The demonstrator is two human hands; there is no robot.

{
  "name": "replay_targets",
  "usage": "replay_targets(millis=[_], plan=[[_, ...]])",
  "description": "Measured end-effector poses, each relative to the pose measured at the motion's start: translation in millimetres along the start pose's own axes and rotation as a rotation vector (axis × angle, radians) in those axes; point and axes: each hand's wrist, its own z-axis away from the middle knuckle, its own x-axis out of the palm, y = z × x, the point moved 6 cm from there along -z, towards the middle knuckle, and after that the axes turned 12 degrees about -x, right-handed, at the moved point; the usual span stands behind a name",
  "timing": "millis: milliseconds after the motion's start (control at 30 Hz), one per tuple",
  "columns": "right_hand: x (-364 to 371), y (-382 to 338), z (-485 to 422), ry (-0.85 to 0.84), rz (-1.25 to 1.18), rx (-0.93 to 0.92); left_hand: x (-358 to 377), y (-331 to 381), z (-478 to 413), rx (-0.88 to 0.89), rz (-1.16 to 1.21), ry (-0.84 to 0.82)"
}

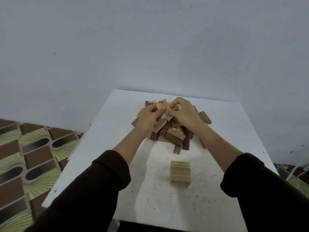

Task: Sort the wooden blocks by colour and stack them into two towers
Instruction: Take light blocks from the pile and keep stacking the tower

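Note:
A heap of light and dark wooden blocks point(173, 134) lies at the far middle of the white table point(107, 131). Both hands are over the top of the heap, fingers curled. My left hand point(148, 118) grips a light block point(158, 107) at its fingertips. My right hand point(184, 111) has its fingers curled round another light block point(179, 107), mostly hidden. The two hands touch at the fingertips. Nearer me stands a short tower of light blocks point(180, 174), a few layers high, apart from the heap.
The table stands against a pale wall point(150, 47). Patterned floor tiles point(30, 156) show to the left and at the right edge. The table's left edge point(66, 164) runs diagonally beside my left sleeve.

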Motion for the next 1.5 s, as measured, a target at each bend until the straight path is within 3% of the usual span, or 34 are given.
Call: replay_targets(millis=[167, 367, 600, 700, 867, 1067, 1233, 1500], plan=[[47.9, -23.8, 26.0, -0.15, 0.02, 0.013, -47.4, -18.9, 31.5, -0.043, 0.068, 0.074], [107.1, -22.9, 54.6, -0.303, 0.105, 0.045, -105.0, -56.9, 67.0, -0.145, -0.421, 0.166], [129.5, -2.0, 78.0, -0.07, 0.163, 0.213, -126.7, -68.2, 86.7, -0.061, -0.732, 0.283], [135.6, 1.4, 81.0, -0.074, 0.144, 0.228, -124.1, -66.7, 89.2, -0.018, -0.776, 0.308], [141.8, 12.9, 85.9, -0.132, 0.323, 0.179, -127.7, -64.3, 87.4, 0.048, -0.821, 0.328], [137.8, 11.1, 96.5, -0.179, 0.3, 0.141, -130.8, -70.7, 96.0, 0.068, -0.781, 0.195], [140.3, 7.0, 107.8, -0.251, 0.174, 0.105, -123.0, -78.1, 102.2, 0.087, -0.908, 0.033], [150.2, 12.8, 123.7, -0.31, 0.086, 0.011, -119.9, -82.1, 103.2, 0.206, -0.834, 0.06]])
